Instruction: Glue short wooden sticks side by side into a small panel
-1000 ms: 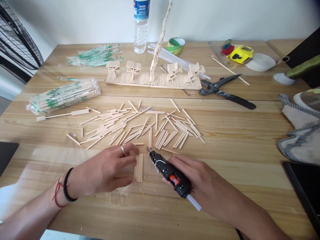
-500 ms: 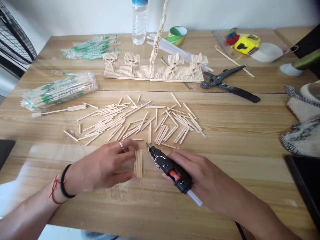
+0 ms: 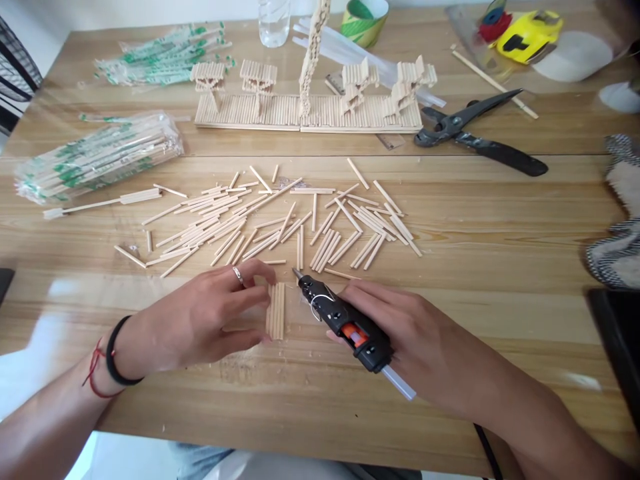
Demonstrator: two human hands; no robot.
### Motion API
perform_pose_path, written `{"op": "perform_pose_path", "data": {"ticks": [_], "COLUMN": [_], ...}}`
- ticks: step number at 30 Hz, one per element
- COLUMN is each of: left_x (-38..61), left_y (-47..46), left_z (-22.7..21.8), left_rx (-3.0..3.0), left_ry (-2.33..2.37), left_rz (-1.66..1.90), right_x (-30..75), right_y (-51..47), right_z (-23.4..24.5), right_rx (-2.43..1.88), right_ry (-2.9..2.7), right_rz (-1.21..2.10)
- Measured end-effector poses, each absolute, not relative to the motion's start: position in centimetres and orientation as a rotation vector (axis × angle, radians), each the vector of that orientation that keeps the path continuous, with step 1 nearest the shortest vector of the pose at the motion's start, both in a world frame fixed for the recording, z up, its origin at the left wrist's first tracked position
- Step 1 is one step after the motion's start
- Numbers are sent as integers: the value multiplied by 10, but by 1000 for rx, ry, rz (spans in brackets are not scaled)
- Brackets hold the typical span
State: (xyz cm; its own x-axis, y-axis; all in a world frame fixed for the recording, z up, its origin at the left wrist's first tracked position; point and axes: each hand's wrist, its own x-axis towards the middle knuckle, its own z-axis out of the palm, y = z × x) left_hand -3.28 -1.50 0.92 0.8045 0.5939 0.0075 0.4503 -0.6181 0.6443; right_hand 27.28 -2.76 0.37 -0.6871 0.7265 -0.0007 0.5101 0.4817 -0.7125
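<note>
Wrapped around a black hot glue gun (image 3: 345, 323), my right hand (image 3: 400, 327) points its nozzle up and to the left. A clear glue stick (image 3: 399, 382) sticks out of the gun's rear. My left hand (image 3: 220, 313) grips a small panel of wooden sticks (image 3: 277, 312) lying flat on the table, with its thumb at the lower end and fingers at the upper end. The nozzle is just right of the panel's upper end, apart from it. Beyond both hands lie many loose cut wooden sticks (image 3: 210, 227).
A stick-built model (image 3: 250, 113) with a tall post stands at the back. Behind it are a water bottle (image 3: 274, 23) and a tape roll (image 3: 364, 23). Black cutters (image 3: 480, 130) and a yellow tape measure (image 3: 530, 37) lie right; bagged sticks (image 3: 100, 157) lie left.
The head view has tilted down and come slightly closer, so the back of the table sits higher. Both hands, the glue gun and the panel keep nearly the same places on the table.
</note>
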Motion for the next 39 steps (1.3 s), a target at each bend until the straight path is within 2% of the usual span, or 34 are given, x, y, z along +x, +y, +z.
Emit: {"op": "perform_pose_path", "data": {"ticks": [39], "left_x": [-34], "left_y": [-15], "left_z": [7], "left_rx": [2291], "left_ry": [797], "left_rz": [274], "right_x": [274], "right_y": [-28], "right_z": [4], "right_rx": [-1108], "right_ry": [-2397], "right_rz": [1119]}}
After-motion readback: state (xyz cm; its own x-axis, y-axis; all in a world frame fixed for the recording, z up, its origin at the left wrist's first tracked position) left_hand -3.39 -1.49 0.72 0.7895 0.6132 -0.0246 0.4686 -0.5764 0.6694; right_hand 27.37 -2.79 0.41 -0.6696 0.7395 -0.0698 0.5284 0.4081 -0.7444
